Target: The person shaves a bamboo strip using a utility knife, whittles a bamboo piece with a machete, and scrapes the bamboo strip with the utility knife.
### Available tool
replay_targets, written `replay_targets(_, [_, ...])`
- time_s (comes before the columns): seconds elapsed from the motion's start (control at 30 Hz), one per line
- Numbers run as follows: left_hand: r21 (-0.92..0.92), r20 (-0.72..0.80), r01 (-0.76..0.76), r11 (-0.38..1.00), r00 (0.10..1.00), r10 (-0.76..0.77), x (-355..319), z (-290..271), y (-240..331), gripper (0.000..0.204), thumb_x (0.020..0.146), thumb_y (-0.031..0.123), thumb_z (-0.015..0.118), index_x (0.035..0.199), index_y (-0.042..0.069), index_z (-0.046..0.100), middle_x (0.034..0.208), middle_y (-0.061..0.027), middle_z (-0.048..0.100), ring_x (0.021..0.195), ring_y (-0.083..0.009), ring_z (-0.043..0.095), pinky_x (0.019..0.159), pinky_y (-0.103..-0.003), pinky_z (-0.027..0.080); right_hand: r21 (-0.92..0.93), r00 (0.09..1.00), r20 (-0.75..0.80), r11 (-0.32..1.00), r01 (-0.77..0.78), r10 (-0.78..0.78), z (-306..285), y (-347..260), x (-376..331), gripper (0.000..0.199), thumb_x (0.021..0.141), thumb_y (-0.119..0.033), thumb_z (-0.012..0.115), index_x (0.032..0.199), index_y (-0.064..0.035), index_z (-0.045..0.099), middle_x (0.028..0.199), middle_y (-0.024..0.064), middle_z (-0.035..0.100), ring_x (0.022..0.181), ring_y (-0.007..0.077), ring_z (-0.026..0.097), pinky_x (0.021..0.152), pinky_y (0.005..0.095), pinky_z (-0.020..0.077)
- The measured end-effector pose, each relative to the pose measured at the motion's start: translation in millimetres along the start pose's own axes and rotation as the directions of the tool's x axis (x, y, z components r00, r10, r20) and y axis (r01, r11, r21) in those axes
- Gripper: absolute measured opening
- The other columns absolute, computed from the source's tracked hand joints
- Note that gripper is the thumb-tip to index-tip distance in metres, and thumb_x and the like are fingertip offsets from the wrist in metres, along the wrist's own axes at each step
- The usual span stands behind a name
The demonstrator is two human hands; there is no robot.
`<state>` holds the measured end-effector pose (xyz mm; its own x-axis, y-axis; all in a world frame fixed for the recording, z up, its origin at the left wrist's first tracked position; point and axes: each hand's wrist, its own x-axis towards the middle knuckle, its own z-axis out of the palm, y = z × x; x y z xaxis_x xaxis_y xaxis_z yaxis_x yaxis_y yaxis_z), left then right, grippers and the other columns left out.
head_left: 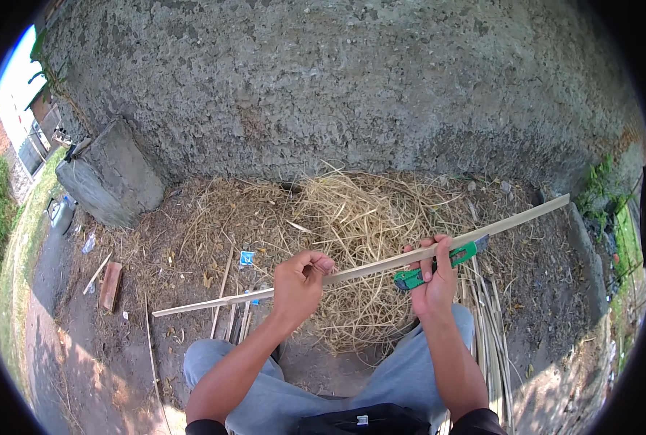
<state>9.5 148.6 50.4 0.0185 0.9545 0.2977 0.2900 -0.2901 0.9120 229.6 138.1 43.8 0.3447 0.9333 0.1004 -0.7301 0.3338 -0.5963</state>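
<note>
— What did the left hand (299,284) have hold of?

— A long, thin, pale strip (381,265) of split cane or wood. The fingers were curled shut around it, near its middle, with the thumb on top.

— And the right hand (435,284)?

— It was clamped on the same strip further along, and it also gripped a green-handled knife (439,265). The handle lay across the palm, just under the strip, with the fingers folded over both. I could not tell exactly where the blade met the strip, since the fingers covered that spot.

— Where did the strip lie overall?

— It was held in the air above the person's knees, running at a slant: the low end pointed out to the left over bare soil, the high end reached up to the right, toward the foot of the wall.

— What was beneath it?

— A heap of dry, pale shavings (352,225) spread over the ground ahead of the knees. Beside the right leg lay a bundle of similar strips (488,319), side by side. A few more sticks sat by the left knee.

— Anything else about?

— A rough grey wall (337,80) behind the shavings, a concrete block (109,177) leaning at its foot on the left, and a small reddish board (110,285) on the dirt, well apart from the hands.
</note>
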Motion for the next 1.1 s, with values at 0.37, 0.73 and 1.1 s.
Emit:
replay_targets(0.37, [0.442, -0.067, -0.195, 0.876, 0.966, 0.249, 12.4, -17.4, 18.6, 0.026, 0.094, 0.021, 0.062, 0.109, 0.0, 0.062, 0.096, -0.0125, 0.066, 0.091, -0.0228, 0.066, 0.076, -0.034, 0.051, -0.019, 1.0, 0.004, 1.0, 0.009, -0.009, -5.4, -5.9, 2.1, 0.027, 0.098, -0.031, 0.055, 0.105, -0.0042, 0.051, 0.083, 0.0053, 0.056, 0.053, 0.007, 0.041, 0.092, 0.0434, 0.0522])
replay_targets(0.73, [-0.025, 0.299, -0.136, 0.99, 0.944, 0.138, 10.0, 25.1, 9.0, 0.017, 0.084, 0.013, 0.073, 0.095, 0.0, 0.071, 0.094, -0.0123, 0.069, 0.087, -0.022, 0.066, 0.08, -0.033, 0.051, -0.187, 0.998, 0.054, 0.982, -0.035, 0.045, 6.7, 29.4, -10.6, 0.024, 0.1, -0.027, 0.052, 0.103, -0.0033, 0.053, 0.084, 0.008, 0.057, 0.049, 0.0075, 0.04, 0.084, 0.0418, 0.0558])
replay_targets(1.1, [0.021, -0.038, -0.005, 1.0, 0.999, 0.006, 16.3, -1.2, -8.5, 0.016, 0.092, 0.015, 0.061, 0.093, -0.001, 0.065, 0.083, -0.0122, 0.068, 0.073, -0.0204, 0.065, 0.07, -0.033, 0.051, -0.079, 0.998, 0.036, 0.995, -0.058, 0.061, 7.9, 37.3, -5.5, 0.024, 0.098, -0.02, 0.056, 0.099, 0.0035, 0.055, 0.086, 0.0132, 0.059, 0.047, 0.0077, 0.043, 0.086, 0.0466, 0.0571])
